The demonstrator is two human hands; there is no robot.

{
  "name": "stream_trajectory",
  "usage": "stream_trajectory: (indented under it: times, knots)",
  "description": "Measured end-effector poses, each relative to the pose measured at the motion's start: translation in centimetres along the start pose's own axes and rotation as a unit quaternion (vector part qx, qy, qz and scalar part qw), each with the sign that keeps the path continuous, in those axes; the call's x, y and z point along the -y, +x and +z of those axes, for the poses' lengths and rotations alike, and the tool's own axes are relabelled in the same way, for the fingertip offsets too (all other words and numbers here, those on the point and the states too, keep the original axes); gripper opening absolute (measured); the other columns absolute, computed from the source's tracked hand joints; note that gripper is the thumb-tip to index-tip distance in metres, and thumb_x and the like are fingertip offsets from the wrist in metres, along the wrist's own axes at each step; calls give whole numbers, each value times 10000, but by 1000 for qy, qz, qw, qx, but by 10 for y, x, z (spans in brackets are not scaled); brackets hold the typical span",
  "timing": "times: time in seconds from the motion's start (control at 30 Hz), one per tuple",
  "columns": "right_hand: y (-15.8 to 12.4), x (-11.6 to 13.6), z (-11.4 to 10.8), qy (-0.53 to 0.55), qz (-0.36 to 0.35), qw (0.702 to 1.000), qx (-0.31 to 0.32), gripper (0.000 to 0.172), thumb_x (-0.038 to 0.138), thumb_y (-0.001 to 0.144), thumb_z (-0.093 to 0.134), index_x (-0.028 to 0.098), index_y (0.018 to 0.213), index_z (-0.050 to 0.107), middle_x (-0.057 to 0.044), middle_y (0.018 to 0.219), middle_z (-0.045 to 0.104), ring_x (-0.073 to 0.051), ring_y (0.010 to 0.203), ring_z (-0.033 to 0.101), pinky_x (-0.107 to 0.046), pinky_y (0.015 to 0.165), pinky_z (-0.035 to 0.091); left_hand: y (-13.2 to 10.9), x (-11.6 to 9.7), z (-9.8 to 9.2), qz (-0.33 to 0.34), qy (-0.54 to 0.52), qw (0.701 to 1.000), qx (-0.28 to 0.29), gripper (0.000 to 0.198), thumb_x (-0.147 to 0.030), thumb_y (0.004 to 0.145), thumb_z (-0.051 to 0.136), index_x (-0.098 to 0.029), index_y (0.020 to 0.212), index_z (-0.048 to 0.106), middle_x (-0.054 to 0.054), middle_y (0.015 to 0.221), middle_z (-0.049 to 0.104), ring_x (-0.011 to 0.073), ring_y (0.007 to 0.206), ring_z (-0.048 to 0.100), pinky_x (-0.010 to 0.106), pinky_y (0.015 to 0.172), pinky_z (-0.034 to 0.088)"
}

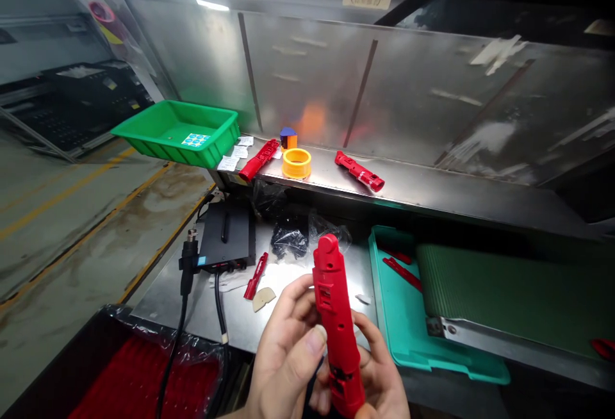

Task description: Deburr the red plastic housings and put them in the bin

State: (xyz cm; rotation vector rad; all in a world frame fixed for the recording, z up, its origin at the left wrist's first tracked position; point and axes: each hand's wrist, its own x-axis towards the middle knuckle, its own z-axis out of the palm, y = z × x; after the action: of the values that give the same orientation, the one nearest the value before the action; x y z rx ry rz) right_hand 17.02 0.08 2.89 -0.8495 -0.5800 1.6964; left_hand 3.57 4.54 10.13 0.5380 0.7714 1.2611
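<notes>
in my grip: one red plastic housing (pixel 336 323), upright above the steel bench (pixel 168 310), the fingers of my left hand (pixel 283 355) and right hand (pixel 379 374) clamped around it. on the steel shelf (pixel 423 191): two red plastic parts (pixel 359 171), an orange ring (pixel 296 164), a green tray (pixel 211 143). on the bench: a black box (pixel 225 236), a teal tray (pixel 384 303). beyond: a stained floor (pixel 81 246) with yellow lines.
</notes>
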Motion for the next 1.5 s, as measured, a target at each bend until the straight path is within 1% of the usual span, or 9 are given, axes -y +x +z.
stream_trajectory:
  times: [0.1,0.2,0.4,0.53,0.67,0.93,1.13,1.27,1.5]
  knots:
    - [0,-11,-10,-62,-24,998,17,1042,666,668,962,282,1501,468,-120,1011,795,-331,726,785,-470,689,671,1,1,2,10,27,1000,-2,579,-394,892,798,-261,1414,586,133,1273,717,192,787,724,272,627,611]
    - [8,-9,-23,-187,-170,966,60,923,672,732,920,263,1473,553,-135,1068,805,-331,870,804,-433,805,678,4,0,4,18,67,997,-12,639,-341,876,831,-258,1433,530,104,1185,734,215,910,722,337,853,613]
    - [36,55,-24,-414,-453,790,8,405,456,1056,644,223,1386,667,-118,1143,781,-306,1066,749,-444,943,623,4,-4,7,2,149,989,-15,685,-334,859,847,-232,1442,502,50,942,732,211,858,703,312,777,599]
    - [49,89,-2,-479,-569,666,53,524,423,1066,603,227,1544,513,-127,1324,724,-380,1338,590,-689,1143,435,0,-2,18,8,187,980,-71,675,-341,815,879,-231,1399,560,71,1015,767,216,848,719,305,745,598]
    - [56,96,15,-550,-586,588,90,615,516,1092,520,226,1616,384,-120,1280,759,-355,1420,537,-693,1215,355,-4,1,24,12,190,977,-100,654,-344,772,909,-253,1353,622,100,1262,758,275,1032,750,331,839,624]
    - [54,95,20,-472,-613,634,0,460,273,1058,554,245,1517,538,-70,1359,713,-353,1286,618,-716,1154,426,-3,9,13,47,255,960,-106,577,-350,838,858,-277,1374,656,104,1358,723,322,1176,715,424,1072,543]
    - [58,101,18,-535,-606,585,61,476,348,1073,541,221,1530,504,-104,1231,782,-361,1306,633,-704,1144,445,-4,15,12,75,236,965,-84,562,-296,833,855,-246,1363,675,140,1377,720,368,1234,697,441,1075,555]
    - [62,102,11,-442,-637,631,-17,476,168,984,567,189,1458,607,-102,1312,724,-379,1221,659,-721,1091,475,-6,20,14,85,245,959,-117,552,-289,841,844,-252,1361,660,135,1293,752,344,1143,741,461,1065,578]
    - [49,109,28,-413,-568,711,48,410,188,1050,579,213,1459,600,-106,1309,704,-330,1216,664,-630,1101,506,-8,17,8,74,220,971,-60,599,-278,788,879,-238,1341,653,160,1336,732,403,1229,702,521,1090,576]
